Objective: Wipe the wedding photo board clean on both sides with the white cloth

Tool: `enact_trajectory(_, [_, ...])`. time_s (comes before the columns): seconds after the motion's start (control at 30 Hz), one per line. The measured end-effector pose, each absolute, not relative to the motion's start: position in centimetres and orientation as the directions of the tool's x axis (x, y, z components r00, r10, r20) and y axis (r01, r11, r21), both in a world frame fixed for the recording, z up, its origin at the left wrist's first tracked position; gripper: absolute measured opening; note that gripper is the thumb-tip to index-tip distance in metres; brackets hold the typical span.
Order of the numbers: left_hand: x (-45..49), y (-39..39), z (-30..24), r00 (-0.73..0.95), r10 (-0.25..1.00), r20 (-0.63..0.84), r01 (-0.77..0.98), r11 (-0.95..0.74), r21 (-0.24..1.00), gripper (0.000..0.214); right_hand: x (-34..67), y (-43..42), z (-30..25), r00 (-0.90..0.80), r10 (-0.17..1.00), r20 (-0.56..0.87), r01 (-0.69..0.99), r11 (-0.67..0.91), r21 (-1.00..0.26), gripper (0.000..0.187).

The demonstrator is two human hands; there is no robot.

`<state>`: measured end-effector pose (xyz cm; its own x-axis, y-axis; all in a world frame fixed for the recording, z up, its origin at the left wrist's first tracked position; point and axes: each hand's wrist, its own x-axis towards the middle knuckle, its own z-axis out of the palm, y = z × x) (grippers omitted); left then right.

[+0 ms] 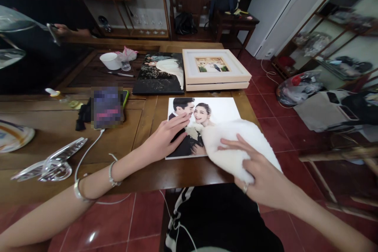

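A white-backed wedding photo print [217, 106] lies flat near the front edge of the wooden table. My left hand [174, 132] rests on its left part, fingers stretched out and lying flat. Over the print's right side spreads a fluffy white cloth [254, 136], which hides that part of the picture. My right hand [252, 165] grips the cloth, its thumb and fingers bunching the fabric near the table's edge.
Behind the print lie a dark photo panel [162, 73] and stacked pale wooden frames [218, 69]. To the left are a phone [109, 106] on a cable, a silver ornament [56, 161], a dropper bottle [67, 100] and a white cup [110, 61]. A person [44, 15] stands across the table.
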<state>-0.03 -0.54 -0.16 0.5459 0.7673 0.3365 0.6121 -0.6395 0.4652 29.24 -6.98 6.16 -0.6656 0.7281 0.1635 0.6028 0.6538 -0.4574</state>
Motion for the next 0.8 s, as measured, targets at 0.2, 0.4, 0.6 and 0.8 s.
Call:
enact_trajectory(0.2, [0.0,-0.5,-0.1,0.551,0.761,0.344,0.606,-0.648,0.462,0.043,28.7,-8.5,6.5,-0.710,0.692,0.131,0.572,0.675,-0.465,0.017])
enact_trajectory(0.4, [-0.1,-0.5,-0.2,0.552,0.757,0.350,0.598,-0.652,0.467,0.043,27.6,-3.5,6.2,-0.662,0.738,0.130,0.616,0.634,-0.467,0.018])
enact_trajectory(0.6, [0.0,-0.6,0.0,0.541,0.759,0.363,0.594,-0.650,0.474,0.044,25.7,3.7,5.7,-0.557,0.811,0.178,0.710,0.577,-0.403,0.017])
enact_trajectory(0.8, [0.0,-0.6,0.2,0.546,0.761,0.350,0.598,-0.647,0.473,0.044,24.5,7.3,5.7,-0.512,0.835,0.201,0.739,0.547,-0.392,0.022])
